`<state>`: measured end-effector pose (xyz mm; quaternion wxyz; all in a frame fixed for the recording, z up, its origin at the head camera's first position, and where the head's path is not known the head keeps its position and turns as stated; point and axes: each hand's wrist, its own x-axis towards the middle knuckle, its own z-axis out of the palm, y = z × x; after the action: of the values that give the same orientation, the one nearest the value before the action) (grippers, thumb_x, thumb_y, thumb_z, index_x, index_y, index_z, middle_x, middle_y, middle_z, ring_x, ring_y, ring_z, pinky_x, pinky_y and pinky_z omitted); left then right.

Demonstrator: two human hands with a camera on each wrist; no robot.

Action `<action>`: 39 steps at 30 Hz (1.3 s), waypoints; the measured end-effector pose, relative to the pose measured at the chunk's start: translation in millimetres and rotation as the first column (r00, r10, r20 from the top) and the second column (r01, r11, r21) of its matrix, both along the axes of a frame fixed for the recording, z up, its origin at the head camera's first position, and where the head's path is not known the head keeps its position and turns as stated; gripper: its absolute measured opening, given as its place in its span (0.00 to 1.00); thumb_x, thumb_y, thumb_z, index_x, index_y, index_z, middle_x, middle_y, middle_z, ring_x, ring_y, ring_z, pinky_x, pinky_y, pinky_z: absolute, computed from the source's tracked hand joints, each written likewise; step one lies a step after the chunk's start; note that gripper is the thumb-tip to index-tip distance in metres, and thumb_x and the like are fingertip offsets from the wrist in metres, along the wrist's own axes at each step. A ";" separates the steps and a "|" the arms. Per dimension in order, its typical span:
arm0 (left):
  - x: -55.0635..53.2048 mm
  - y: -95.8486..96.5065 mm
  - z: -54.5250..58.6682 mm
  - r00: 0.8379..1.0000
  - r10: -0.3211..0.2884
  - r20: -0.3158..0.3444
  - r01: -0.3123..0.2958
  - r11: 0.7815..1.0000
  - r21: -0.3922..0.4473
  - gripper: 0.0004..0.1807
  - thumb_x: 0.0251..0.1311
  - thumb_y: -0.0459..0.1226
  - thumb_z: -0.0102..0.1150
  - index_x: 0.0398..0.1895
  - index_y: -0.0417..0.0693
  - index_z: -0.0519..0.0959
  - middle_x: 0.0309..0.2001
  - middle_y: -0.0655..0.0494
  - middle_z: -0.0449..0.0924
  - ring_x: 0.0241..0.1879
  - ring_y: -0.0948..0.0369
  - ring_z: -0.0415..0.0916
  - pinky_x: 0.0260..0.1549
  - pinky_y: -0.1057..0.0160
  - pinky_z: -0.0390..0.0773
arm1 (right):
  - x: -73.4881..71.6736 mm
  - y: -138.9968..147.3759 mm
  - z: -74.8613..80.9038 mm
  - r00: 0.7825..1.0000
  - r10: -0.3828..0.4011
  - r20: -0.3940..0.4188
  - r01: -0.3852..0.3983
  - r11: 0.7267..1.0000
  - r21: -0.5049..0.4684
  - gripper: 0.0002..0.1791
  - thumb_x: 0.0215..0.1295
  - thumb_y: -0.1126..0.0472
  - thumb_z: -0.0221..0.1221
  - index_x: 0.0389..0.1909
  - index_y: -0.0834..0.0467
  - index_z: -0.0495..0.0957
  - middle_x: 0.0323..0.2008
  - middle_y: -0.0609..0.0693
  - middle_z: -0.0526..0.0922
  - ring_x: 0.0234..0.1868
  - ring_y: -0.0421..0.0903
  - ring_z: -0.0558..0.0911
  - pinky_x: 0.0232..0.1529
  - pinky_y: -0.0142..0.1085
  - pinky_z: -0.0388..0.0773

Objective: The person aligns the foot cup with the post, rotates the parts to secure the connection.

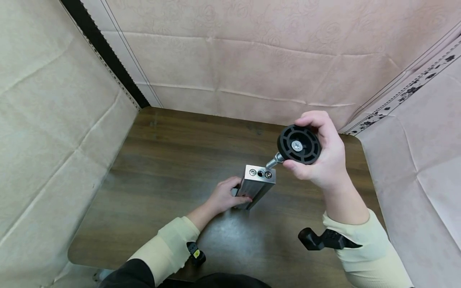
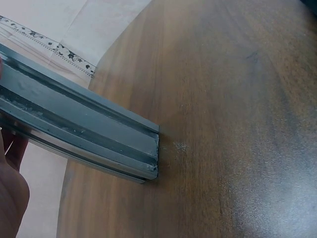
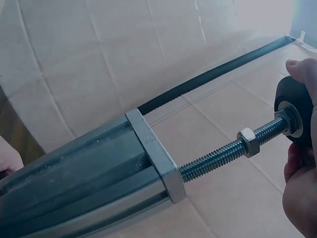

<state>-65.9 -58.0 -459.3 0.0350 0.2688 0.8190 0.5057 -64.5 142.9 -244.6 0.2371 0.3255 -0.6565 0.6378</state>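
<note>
My left hand (image 1: pixel 225 196) grips an aluminium profile (image 1: pixel 255 190) low on its length; the profile stands tilted on the table. A metal end plate (image 3: pixel 156 158) caps its upper end, with a screw on either side of a dark middle hole (image 1: pixel 260 174). Between thumb and fingers my right hand (image 1: pixel 324 156) holds a levelling foot (image 1: pixel 299 145) by its round black base. Its threaded stud (image 3: pixel 213 161) carries a hex nut (image 3: pixel 248 142) partway along. The stud's tip is right by the end plate; whether it touches or has entered the hole, I cannot tell.
Under the hands lies a brown wood-grain table (image 1: pixel 162 192) with rounded corners. Creased pale cloth sheets (image 1: pixel 223 68) surround it at the back and sides. Each sleeve bears a black strapped device, one (image 1: pixel 196 254) at the left and one (image 1: pixel 324 239) at the right.
</note>
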 end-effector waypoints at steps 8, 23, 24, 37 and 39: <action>-0.1 0.3 -1.2 1.000 -0.003 -0.010 0.003 1.000 0.011 0.20 0.42 0.40 0.74 0.39 0.46 0.78 0.40 0.56 0.81 0.42 0.59 0.77 0.42 0.61 0.77 | -0.4 -3.5 2.2 0.998 0.060 0.014 -0.060 0.998 0.005 0.39 0.38 0.48 0.75 0.42 0.72 0.71 0.42 0.54 0.71 0.38 0.45 0.71 0.42 0.30 0.70; 0.1 0.1 0.6 1.000 -0.002 0.008 0.002 1.000 -0.011 0.20 0.43 0.41 0.74 0.40 0.47 0.78 0.42 0.56 0.80 0.44 0.59 0.77 0.43 0.59 0.77 | -0.3 -10.5 2.0 0.990 0.125 0.070 -0.133 0.985 0.111 0.41 0.40 0.47 0.74 0.42 0.76 0.68 0.43 0.52 0.68 0.41 0.45 0.70 0.43 0.30 0.69; 0.2 0.2 0.9 1.000 -0.002 0.010 0.002 1.000 -0.013 0.20 0.44 0.41 0.74 0.41 0.47 0.78 0.43 0.56 0.80 0.44 0.59 0.77 0.43 0.60 0.77 | -0.4 -10.8 2.2 0.990 0.125 0.070 -0.133 0.983 0.123 0.42 0.40 0.46 0.74 0.41 0.76 0.67 0.42 0.52 0.68 0.40 0.45 0.70 0.43 0.30 0.69; 0.2 0.4 0.0 1.000 0.002 -0.003 -0.002 1.000 -0.002 0.21 0.43 0.40 0.74 0.41 0.47 0.78 0.44 0.55 0.80 0.44 0.60 0.77 0.43 0.60 0.77 | -1.0 -12.3 4.1 0.990 0.121 0.075 -0.132 0.977 0.167 0.44 0.41 0.45 0.73 0.41 0.78 0.66 0.42 0.51 0.69 0.40 0.44 0.70 0.44 0.29 0.68; -0.1 0.6 0.0 1.000 0.003 0.006 -0.003 1.000 -0.001 0.21 0.43 0.40 0.74 0.41 0.47 0.78 0.44 0.55 0.80 0.45 0.60 0.77 0.43 0.60 0.76 | -0.9 -12.3 4.0 0.989 0.124 0.080 -0.136 0.977 0.163 0.44 0.40 0.45 0.74 0.41 0.78 0.66 0.42 0.51 0.69 0.41 0.44 0.70 0.44 0.29 0.68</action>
<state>-66.1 -57.4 -459.3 0.0368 0.2663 0.8195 0.5060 -65.4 130.5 -240.6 0.1435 0.3643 -0.6931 0.6053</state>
